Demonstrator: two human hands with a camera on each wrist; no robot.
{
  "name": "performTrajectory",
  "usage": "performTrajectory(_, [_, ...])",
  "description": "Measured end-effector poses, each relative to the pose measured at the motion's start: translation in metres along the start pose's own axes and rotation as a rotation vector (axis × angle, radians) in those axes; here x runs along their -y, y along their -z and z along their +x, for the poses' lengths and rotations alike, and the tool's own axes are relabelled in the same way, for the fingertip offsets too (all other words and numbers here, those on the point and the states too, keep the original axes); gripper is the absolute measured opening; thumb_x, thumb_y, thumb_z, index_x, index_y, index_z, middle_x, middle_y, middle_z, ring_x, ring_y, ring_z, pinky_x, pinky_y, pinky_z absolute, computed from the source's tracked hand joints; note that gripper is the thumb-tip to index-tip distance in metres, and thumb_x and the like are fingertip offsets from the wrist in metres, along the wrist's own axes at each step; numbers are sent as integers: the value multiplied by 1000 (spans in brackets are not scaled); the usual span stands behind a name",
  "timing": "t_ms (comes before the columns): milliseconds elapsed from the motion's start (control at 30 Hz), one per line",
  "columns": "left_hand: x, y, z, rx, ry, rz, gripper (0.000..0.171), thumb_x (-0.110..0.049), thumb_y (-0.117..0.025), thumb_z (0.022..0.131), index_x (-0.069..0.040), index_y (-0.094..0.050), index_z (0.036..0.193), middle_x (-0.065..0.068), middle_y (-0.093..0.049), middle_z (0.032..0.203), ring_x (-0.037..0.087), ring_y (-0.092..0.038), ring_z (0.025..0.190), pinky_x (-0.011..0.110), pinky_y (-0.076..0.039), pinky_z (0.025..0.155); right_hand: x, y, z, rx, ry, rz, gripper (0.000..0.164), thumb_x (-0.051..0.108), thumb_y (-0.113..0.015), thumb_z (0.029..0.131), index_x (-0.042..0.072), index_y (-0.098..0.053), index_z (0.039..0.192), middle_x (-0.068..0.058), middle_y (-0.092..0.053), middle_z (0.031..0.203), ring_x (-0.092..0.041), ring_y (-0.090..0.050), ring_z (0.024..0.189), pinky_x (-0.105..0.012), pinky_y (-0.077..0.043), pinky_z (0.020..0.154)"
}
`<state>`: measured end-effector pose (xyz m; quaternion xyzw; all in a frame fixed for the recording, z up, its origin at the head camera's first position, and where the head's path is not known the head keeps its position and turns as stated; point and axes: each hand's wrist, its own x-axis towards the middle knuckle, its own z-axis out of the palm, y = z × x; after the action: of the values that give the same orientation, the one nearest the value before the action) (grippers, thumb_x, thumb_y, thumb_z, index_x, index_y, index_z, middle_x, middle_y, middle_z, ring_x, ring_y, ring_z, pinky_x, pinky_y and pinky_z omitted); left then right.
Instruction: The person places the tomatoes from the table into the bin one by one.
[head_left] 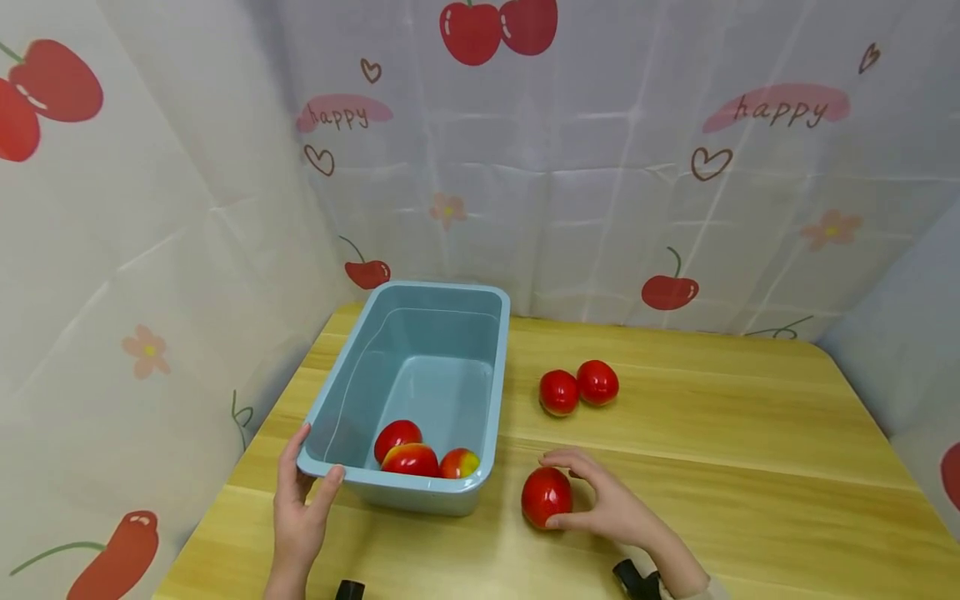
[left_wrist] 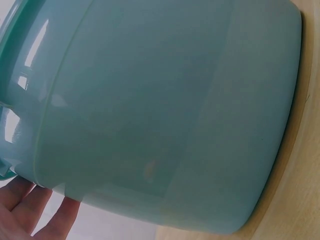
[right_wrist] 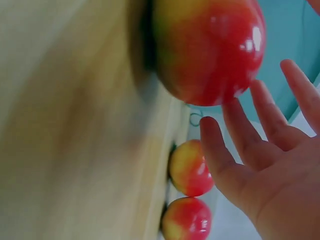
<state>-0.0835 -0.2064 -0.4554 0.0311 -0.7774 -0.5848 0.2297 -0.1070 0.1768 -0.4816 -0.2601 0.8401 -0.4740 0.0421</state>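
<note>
A light blue plastic bin stands on the table, with several red and yellow apples at its near end. My left hand holds the bin's near left corner, thumb at the front rim and fingers along the left side. In the left wrist view, fingertips touch the bin's outer wall. Right of the bin, my right hand reaches around a red apple resting on the table. Its fingers are spread beside the apple in the right wrist view, not closed round it.
Two more red apples lie side by side farther back, right of the bin. The wooden table is bordered by a white curtain printed with cherries, along the back and both sides.
</note>
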Motion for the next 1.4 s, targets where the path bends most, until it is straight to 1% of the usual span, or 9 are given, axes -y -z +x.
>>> performTrajectory(100, [0, 0, 1, 0, -2, -3, 66, 3, -60, 87, -15, -34, 145, -2, -39, 137, 14, -46, 109, 11, -39, 87, -5, -2, -2, 19, -29, -1, 63, 33, -81, 72, 17, -54, 127, -7, -47, 133, -25, -46, 119, -50, -41, 94])
performTrajectory(167, [0, 1, 1, 1, -6, -8, 66, 4, -59, 87, -15, -34, 145, -1, -39, 137, 15, -46, 109, 11, -39, 87, -8, -4, -2, 33, -60, 3, 64, 34, -81, 72, 19, -53, 128, -9, -45, 135, -29, -44, 121, -53, -39, 95])
performTrajectory(333, [0, 1, 1, 1, -15, -7, 66, 4, -59, 87, -14, -34, 145, -1, -39, 137, 14, -46, 109, 11, -39, 87, -13, -8, -3, 39, -120, 19, 64, 31, -81, 72, 19, -52, 128, -9, -43, 135, -35, -42, 122, -58, -36, 94])
performTrajectory(433, [0, 1, 0, 1, -17, -11, 66, 5, -59, 87, -13, -34, 145, 0, -39, 137, 14, -46, 109, 11, -39, 88, -14, -10, -3, 30, -144, 20, 64, 31, -81, 72, 18, -52, 128, -6, -45, 133, -33, -43, 120, -57, -37, 93])
performTrajectory(567, [-1, 2, -1, 1, -10, -14, 66, 5, -59, 87, -13, -33, 145, 0, -39, 137, 14, -45, 109, 11, -38, 88, -15, -11, -3, 10, -170, 3, 64, 36, -80, 72, 20, -51, 128, 0, -47, 130, -25, -47, 115, -50, -40, 93])
performTrajectory(767, [-2, 1, -1, 1, 4, -8, 66, 4, -60, 87, -14, -34, 145, -3, -38, 136, 14, -45, 110, 11, -38, 87, -11, -5, -1, -35, -139, 16, 64, 38, -79, 73, 21, -51, 128, 3, -50, 128, -21, -51, 110, -44, -44, 92])
performTrajectory(1000, [-2, 0, 0, 4, 0, -6, 66, 3, -60, 87, -15, -34, 145, -3, -38, 137, 13, -45, 110, 11, -38, 88, -4, 7, 4, -60, -99, 34, 64, 38, -79, 74, 20, -51, 129, 3, -49, 128, -20, -51, 110, -46, -45, 91])
performTrajectory(1267, [-1, -1, 1, 0, -13, -16, 66, 4, -59, 87, -15, -34, 145, -2, -39, 137, 13, -45, 110, 12, -38, 88, 6, 20, 16, -130, -54, 4, 64, 37, -81, 72, 24, -52, 128, 7, -51, 125, -16, -51, 110, -43, -46, 90])
performTrajectory(1400, [-1, -1, 0, 0, -16, -20, 66, 4, -59, 87, -15, -34, 145, -3, -39, 137, 14, -45, 110, 12, -38, 88, 13, 26, 22, -159, -15, 9, 63, 33, -81, 72, 23, -52, 128, 5, -52, 126, -18, -52, 110, -47, -46, 89])
